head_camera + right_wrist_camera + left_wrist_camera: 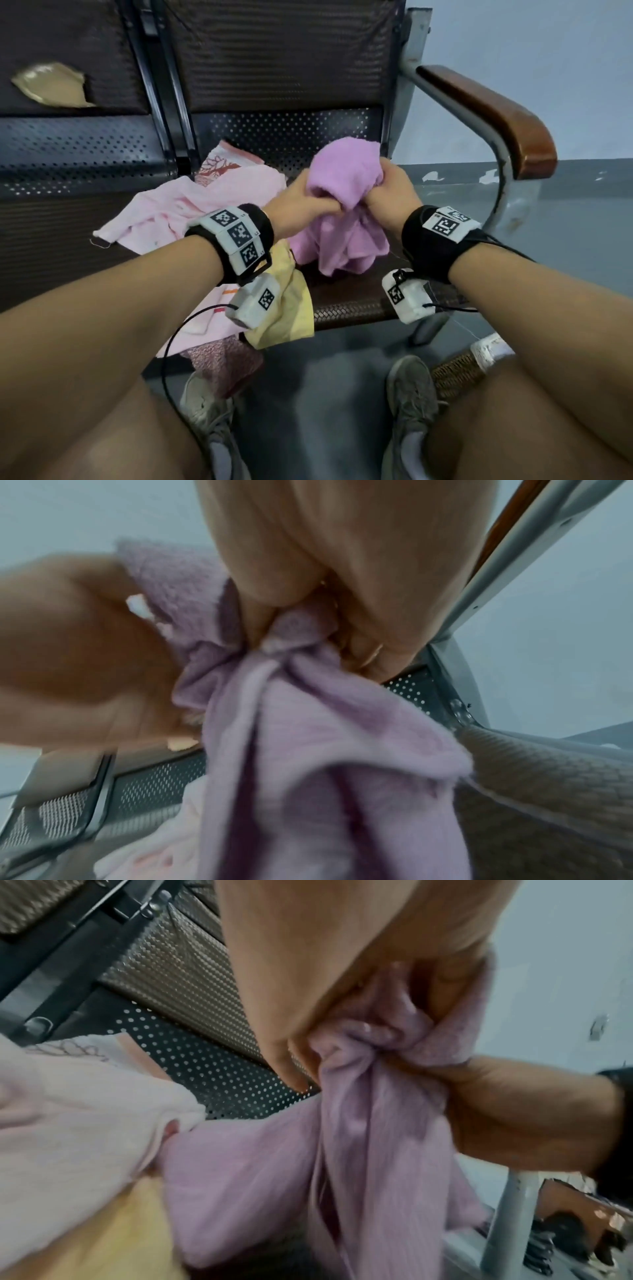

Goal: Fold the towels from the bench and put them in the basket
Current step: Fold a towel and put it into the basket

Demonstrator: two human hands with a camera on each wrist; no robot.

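A crumpled purple towel [342, 205] hangs bunched above the bench seat [349, 294], held up by both hands. My left hand [301, 202] grips its left side with curled fingers; my right hand [390, 195] grips its right side, the two hands almost touching. In the left wrist view the purple towel [359, 1150] is gathered into a knot under my left hand [308, 1047]. In the right wrist view the purple towel [308, 737] droops from my right hand [308, 620]. A pale pink towel [191, 212] and a yellow cloth [287, 308] lie on the seat. A woven basket [459, 373] shows partly, lower right.
The bench has dark perforated backs [274, 68] and a brown wooden armrest [496, 120] on a grey metal frame at the right. A patterned pink cloth [226, 359] hangs off the seat's front edge. My shoes [411, 404] stand on the grey floor below.
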